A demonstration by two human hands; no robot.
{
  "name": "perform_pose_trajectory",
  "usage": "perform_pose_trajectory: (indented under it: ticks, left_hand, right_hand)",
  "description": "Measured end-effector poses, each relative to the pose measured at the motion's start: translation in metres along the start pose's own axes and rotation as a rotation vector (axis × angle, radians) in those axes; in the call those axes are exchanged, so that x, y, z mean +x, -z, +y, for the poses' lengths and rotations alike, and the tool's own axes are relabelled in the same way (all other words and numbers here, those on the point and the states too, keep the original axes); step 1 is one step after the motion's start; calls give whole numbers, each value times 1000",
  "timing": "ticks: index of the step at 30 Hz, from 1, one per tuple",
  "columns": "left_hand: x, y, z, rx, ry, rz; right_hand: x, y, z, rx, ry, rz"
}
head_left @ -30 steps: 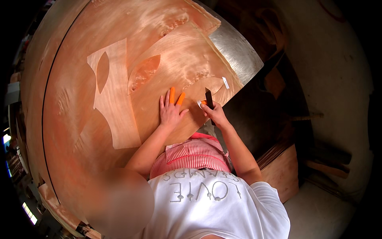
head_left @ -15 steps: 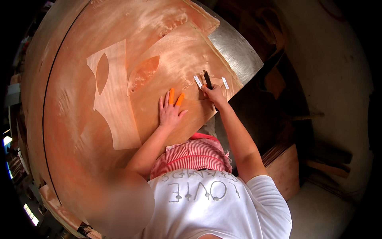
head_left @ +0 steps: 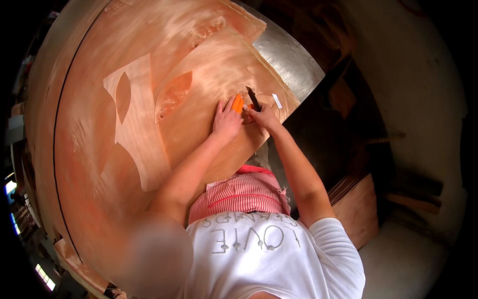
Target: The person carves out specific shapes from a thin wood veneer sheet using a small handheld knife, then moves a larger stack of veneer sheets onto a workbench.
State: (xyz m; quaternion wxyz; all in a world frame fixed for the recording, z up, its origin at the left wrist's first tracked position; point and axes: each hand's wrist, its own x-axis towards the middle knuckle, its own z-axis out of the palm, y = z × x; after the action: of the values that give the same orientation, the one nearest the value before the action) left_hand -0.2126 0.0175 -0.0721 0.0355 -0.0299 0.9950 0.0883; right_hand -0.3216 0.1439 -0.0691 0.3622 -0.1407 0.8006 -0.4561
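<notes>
My left hand (head_left: 228, 119) lies on a thin wood veneer sheet (head_left: 199, 129), fingers stretched forward and orange finger covers on two of them. Close beside it, my right hand (head_left: 263, 115) grips a black utility knife (head_left: 253, 98), its end pointing away from me. Just past the right hand, a short white tape strip (head_left: 277, 101) sticks to the sheet. The spot under my fingertips is hidden. Left of the hands lies a pale veneer piece (head_left: 139, 99) with a leaf-shaped hole, and beside it a reddish leaf-shaped patch (head_left: 174, 95) shows in the sheet.
A large wooden work surface (head_left: 94, 149) spreads to the left, crossed by a dark curved line. A shiny metal sheet (head_left: 289, 57) juts out at the far right edge. Stacked thin boards (head_left: 356, 212) stand low on the right, beside the dark floor area.
My left hand has slid right and forward until its fingers meet the right hand. One of the two white strips is now covered by the hands. My right hand has barely moved.
</notes>
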Motion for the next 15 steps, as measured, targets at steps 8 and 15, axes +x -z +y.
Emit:
perform_pose_trajectory:
  ticks: [8,15]
  left_hand:
    - [3,-3,7,-28,57,50]
    - [-18,4,44,-180,-127,-182]
  right_hand:
    - [1,80,6,-170,-45,-106]
    - [-40,55,56,265,-248,-37]
